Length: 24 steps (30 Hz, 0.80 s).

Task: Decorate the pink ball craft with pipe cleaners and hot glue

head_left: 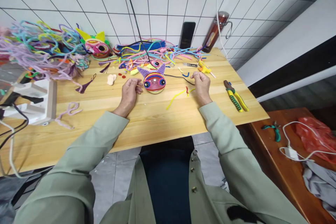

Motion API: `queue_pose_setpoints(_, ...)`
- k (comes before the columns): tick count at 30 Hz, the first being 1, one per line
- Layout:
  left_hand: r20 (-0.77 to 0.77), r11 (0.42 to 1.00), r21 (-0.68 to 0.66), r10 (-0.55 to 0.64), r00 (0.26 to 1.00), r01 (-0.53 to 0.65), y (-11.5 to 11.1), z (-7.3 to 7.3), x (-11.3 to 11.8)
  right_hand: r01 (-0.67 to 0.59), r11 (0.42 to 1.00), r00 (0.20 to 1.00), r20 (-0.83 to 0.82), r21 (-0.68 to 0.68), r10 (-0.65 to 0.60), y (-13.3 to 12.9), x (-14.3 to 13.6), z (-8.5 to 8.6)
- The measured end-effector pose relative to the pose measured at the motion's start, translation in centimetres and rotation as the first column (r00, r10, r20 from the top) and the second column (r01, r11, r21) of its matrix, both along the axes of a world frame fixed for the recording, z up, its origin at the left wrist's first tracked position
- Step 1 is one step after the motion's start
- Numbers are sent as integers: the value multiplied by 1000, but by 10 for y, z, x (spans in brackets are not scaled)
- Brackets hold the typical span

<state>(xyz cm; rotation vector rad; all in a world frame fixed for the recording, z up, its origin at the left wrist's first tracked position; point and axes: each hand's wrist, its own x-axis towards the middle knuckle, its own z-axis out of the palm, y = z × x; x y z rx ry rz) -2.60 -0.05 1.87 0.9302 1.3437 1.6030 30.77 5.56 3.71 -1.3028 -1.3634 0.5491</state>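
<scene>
A cat-like head of coiled pipe cleaners, with purple pointed ears and round blue-and-black eyes, rests on the wooden table between my hands. Just left of it, my left hand lies with loosely curled fingers and nothing visible in them. My right hand is closed in a fist on the right, and I see nothing in it. Beside that fist are a yellow pipe cleaner piece, a small red piece and the end of a black cable.
Pliers, a yellow glue gun and small snips lie to the right. Behind are loose pipe cleaners, a phone and a thermos. A second figure, a pipe-cleaner heap and a power strip occupy the left.
</scene>
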Motion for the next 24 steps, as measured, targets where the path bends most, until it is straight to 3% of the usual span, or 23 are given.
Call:
queue_pose_setpoints(4, 0, 1000, -1, -24, 1000, 24, -3, 3, 2, -21, 1000, 999, 30, 4, 20, -10, -6, 5)
queue_pose_setpoints(8, 3, 1000, 5, -27, 1000, 27, -5, 4, 4, -147, 975, 978, 172, 166, 118, -34, -21, 29)
queue_pose_setpoints(10, -2, 999, 7, -36, 999, 36, -6, 4, 4, -295, 916, 917, 349, 271, 192, -46, -35, 43)
queue_pose_setpoints(12, -12, 999, -4, -51, 999, 51, -7, 3, 3, -445, 819, 838, 489, 361, 240, -54, -52, 50)
queue_pose_setpoints(14, -23, 998, -17, -60, 998, 60, -8, 3, 2, -555, 736, 772, 569, 387, 283, -55, -66, 48)
queue_pose_setpoints(16, -24, 998, -23, -57, 998, 56, -9, 3, 1, -610, 702, 731, 602, 367, 320, -53, -75, 39)
queue_pose_setpoints(20, -30, 999, -20, -47, 998, 46, -10, 4, 1, -586, 752, 732, 595, 302, 332, -48, -73, 22)
queue_pose_setpoints(24, -37, 998, -27, -50, 998, 49, -12, 5, 2, -558, 783, 755, 559, 276, 342, -49, -67, 19)
